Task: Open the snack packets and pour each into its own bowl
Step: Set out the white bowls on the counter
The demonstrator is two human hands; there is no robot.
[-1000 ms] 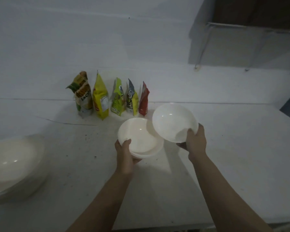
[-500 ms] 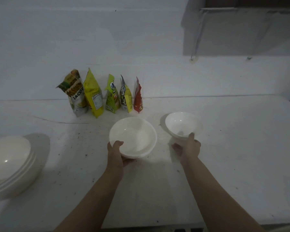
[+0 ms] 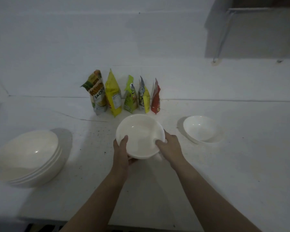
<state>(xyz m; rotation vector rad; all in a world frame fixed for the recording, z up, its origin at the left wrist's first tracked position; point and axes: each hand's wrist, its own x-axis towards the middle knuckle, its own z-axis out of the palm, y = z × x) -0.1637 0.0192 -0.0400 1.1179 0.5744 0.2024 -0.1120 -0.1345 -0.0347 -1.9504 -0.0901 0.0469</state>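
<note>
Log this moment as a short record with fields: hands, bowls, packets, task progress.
left hand: left hand grips the near rim of the held bowl stack
right hand: right hand grips the same stack's right rim, fingertips inside
single bowl: single bowl sits alone on the table, right of the stack
large bowls: large bowl stack at far left
packets: five snack packets upright against the wall, none visibly opened
progress: no snack poured yet

Two bare forearms enter from the near edge, with no sleeves. The left hand (image 3: pixel 122 153) and right hand (image 3: pixel 168 146) wear no gloves, rings or watch.
</note>
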